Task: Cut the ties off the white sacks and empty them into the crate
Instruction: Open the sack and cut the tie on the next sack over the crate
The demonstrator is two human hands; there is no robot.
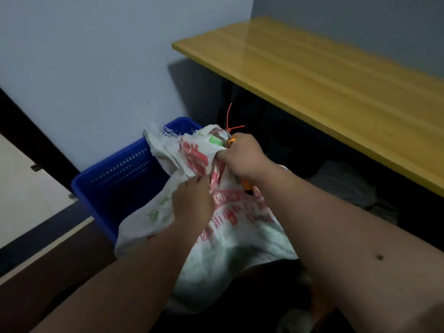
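A white woven sack [230,239] with red and green print stands in front of me, its gathered neck leaning over a blue crate [115,179]. An orange-red zip tie [229,121] sticks up from the neck. My right hand [242,157] grips the neck together with an orange cutter [247,187], whose handle end pokes out below the wrist and tip sits near the tie. My left hand [192,203] grips a fold of the sack's upper side just below the neck. The crate's inside is largely hidden by the sack.
A yellow wooden table [336,87] runs along the right, with dark space and grey cloth [343,181] beneath it. The pale wall [96,68] stands right behind the crate. A dark door frame [31,138] crosses the left.
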